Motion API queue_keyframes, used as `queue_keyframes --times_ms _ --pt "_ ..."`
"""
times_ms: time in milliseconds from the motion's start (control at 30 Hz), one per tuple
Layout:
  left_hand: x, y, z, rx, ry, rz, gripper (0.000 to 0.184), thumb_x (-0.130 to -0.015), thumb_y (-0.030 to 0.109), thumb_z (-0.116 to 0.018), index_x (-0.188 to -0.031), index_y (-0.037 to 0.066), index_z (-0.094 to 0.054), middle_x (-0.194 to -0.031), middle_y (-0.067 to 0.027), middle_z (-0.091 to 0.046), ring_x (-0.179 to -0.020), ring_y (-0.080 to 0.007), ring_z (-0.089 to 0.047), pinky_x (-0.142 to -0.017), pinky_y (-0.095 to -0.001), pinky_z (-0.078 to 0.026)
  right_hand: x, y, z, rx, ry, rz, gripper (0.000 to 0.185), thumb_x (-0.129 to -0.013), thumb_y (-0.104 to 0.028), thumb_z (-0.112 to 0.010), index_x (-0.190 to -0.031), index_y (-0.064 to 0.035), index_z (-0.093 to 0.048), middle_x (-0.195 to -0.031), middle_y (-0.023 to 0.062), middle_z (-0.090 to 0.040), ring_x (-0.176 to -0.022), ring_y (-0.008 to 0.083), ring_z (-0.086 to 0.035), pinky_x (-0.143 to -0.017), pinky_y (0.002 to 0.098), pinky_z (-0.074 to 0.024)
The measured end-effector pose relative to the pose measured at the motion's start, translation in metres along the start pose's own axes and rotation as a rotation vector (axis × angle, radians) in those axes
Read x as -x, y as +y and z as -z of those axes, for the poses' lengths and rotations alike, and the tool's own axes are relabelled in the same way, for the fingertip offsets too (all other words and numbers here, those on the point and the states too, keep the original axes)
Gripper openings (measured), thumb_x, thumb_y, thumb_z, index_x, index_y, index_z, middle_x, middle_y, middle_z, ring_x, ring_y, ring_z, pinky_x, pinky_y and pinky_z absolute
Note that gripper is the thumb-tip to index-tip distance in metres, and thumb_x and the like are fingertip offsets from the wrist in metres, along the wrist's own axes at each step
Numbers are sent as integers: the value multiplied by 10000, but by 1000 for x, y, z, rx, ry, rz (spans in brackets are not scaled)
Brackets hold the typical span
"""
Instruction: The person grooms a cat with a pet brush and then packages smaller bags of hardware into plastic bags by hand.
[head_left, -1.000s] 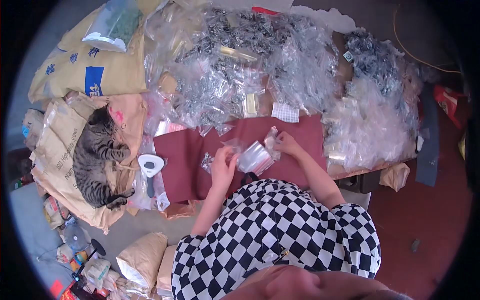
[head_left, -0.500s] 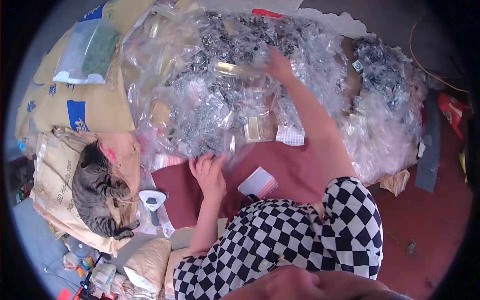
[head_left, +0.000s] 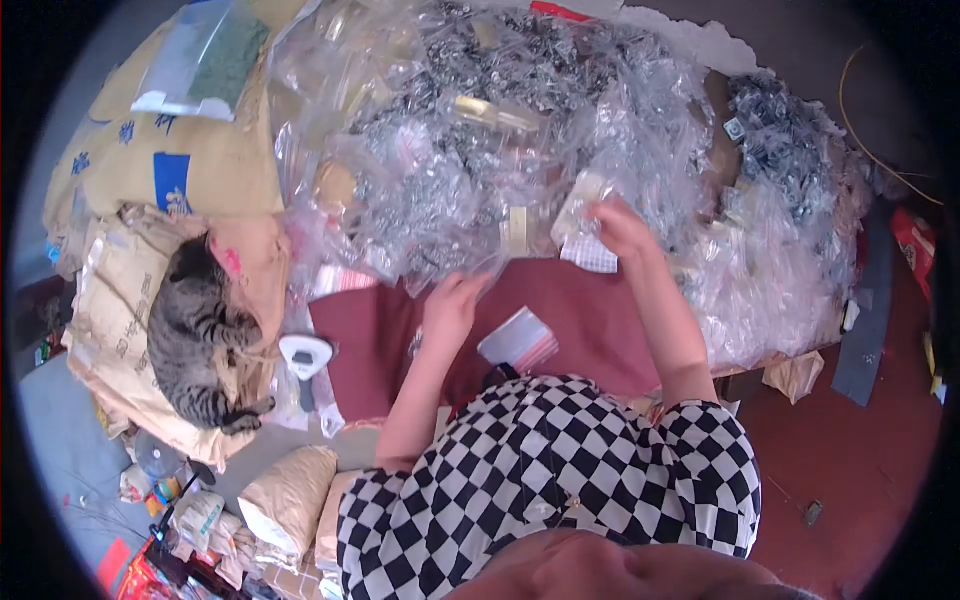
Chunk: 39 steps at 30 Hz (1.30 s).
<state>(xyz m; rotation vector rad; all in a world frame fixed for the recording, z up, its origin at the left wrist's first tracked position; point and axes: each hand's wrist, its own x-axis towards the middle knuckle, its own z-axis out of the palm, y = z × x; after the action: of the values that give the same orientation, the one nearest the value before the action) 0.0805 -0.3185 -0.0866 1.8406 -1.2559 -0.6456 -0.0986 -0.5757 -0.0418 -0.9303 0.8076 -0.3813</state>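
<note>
Clear plastic bag [head_left: 579, 203] at the front edge of the heap of bagged hardware [head_left: 450, 130], its near edge pinched in the fingers of the right hand [head_left: 622, 228]. Left hand [head_left: 455, 302] over the maroon cloth [head_left: 590, 320], fingers bunched beside clear film; grasp cannot be told. Stack of resealable bags [head_left: 520, 340] lies on the cloth between the forearms. Farther left: white-headed brush [head_left: 305, 355], tabby cat [head_left: 195, 335] lying on a paper sack [head_left: 110, 300]

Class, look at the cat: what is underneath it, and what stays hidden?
Under the cat is brown paper sacking; whatever its body covers cannot be seen.
</note>
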Motion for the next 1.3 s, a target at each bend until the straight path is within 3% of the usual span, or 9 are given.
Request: queue_keyframes --times_ms 67,167,233,433,567,667,867,1167,1300 --pt "-5 25 -6 68 -71 58 256 -843 74 -654 -1065 165 -743 -1064 -163 -636 -960 -324 -623 -794 -394 -516 39 11 -21 -58 -82 -47 507 -756 -120 -727 -1235 -12 -600 -1101 62 -672 -1045 166 -624 -950 320 -460" --pt "5 43 -12 55 -166 -366 264 -836 76 -654 -1065 171 -745 -1297 -185 -535 -1183 -356 -518 -965 -407 -462 78 23 -34 156 -295 -157 505 -771 -129 -731 -1242 -4 -602 -1091 61 -682 -1032 161 -634 -951 315 -470" --pt "17 55 -12 90 -335 -337 270 -817 85 -667 -1057 174 -752 -1422 -198 -426 -1294 -399 -410 -1076 -433 -382 99 26 -39 375 -186 -106 454 -788 -146 -741 -1200 3 -620 -1057 55 -687 -982 151 -643 -861 313 -522" --pt "50 81 -19 61 -232 -393 325 -795 51 -687 -1060 225 -757 -1398 -198 -448 -1254 -411 -445 -1050 -449 -398 145 39 -62 -176 194 95 340 -854 -138 -738 -1157 -25 -636 -1031 44 -687 -897 127 -651 -723 286 -548" --pt "60 93 -21 107 -184 -426 289 -791 58 -690 -1034 197 -760 -1356 -196 -485 -1235 -406 -459 -1027 -453 -410 166 53 -68 309 90 287 324 -814 -103 -765 -1111 -29 -657 -1023 30 -696 -913 96 -631 -772 281 -528" --pt "71 97 -20 88 -78 -454 248 -789 63 -691 -1002 168 -763 -1341 -195 -494 -1235 -403 -463 -1025 -456 -411 184 40 -67 960 -16 467 312 -693 -114 -766 -992 -52 -699 -898 100 -723 -829 216 -705 -755 309 -547" --pt "96 117 -32 -22 -154 -466 166 -790 130 -727 -952 147 -759 -1375 -187 -469 -1272 -384 -434 -1031 -447 -432 196 51 -88 1881 0 327 324 -760 -156 -684 -1064 -45 -672 -877 127 -705 -838 334 -684 -708 421 -543" --pt "95 122 -25 -1 -197 -565 158 -776 72 -677 -919 109 -732 -1265 -168 -559 -1197 -392 -499 -993 -443 -452 244 26 -71 896 -77 517 326 -778 -89 -677 -1079 -9 -582 -1120 171 -580 -1074 336 -571 -913 377 -474" --pt "104 120 -22 -13 -291 -511 189 -785 63 -652 -926 141 -751 -1112 -99 -647 -1167 -322 -544 -1010 -476 -426 245 39 -68 1010 -69 530 220 -779 -101 -704 -987 -49 -654 -987 110 -624 -958 274 -615 -859 370 -485"
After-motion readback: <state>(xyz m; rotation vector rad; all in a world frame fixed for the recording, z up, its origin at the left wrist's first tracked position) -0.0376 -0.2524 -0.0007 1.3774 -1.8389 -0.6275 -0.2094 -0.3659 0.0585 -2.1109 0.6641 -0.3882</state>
